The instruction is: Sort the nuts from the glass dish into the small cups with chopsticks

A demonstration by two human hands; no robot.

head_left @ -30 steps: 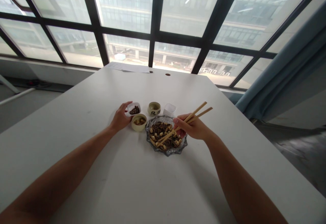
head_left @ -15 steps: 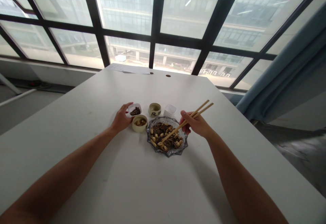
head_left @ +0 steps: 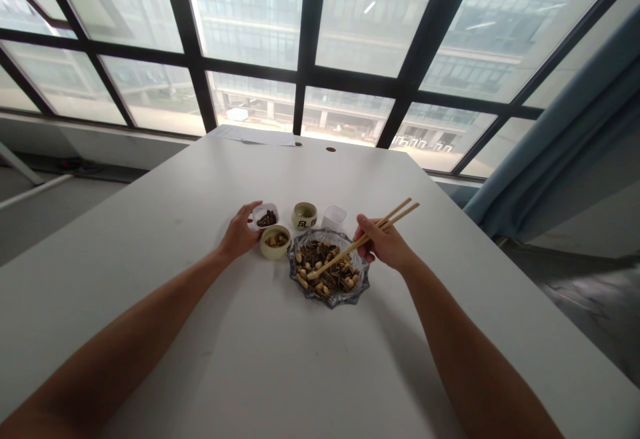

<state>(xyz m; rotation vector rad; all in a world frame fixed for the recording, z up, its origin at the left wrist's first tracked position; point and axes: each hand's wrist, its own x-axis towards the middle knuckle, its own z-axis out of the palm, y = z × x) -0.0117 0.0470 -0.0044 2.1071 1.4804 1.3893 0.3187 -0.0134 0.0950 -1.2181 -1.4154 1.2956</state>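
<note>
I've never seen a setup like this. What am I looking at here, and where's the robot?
There's no robot here: these are a person's bare hands, seen from a camera worn on that person's head, looking forward and down. The left hand holds a small white dish of dark pieces. The right hand holds chopsticks, their tips in a glass bowl of pale, nut-like pieces mixed with dark, thin ones. On the white table also stand a cream bowl with some pieces inside, a bowl with dark lettering and a second white dish. Beyond are large windows.
</note>
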